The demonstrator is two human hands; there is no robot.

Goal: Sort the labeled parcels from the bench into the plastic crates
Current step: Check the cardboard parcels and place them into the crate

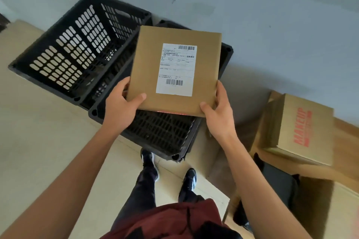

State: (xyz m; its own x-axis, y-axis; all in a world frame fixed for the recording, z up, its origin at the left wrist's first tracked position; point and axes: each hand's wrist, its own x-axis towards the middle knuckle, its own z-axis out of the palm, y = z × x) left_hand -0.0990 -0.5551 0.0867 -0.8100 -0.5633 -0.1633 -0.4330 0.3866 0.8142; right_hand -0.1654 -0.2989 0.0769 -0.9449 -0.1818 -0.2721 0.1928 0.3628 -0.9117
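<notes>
I hold a flat brown cardboard parcel [147, 54] with a white shipping label [176, 70] face up. My left hand [121, 105] grips its near left corner, thumb on top. My right hand [219, 114] grips its near right corner the same way. The parcel hovers over the right one of two black plastic crates [165, 134] on the floor. The left crate [77, 48] stands beside it, touching it. I cannot see any parcel inside either crate; the parcel hides much of the right crate's inside.
A brown box printed MAKEUP [299, 128] lies on the bench [343, 132] at the right, with more cardboard [330, 205] below it. My feet [169, 170] stand on the pale tiled floor [38, 132] just before the crates. A grey wall [252, 6] is behind.
</notes>
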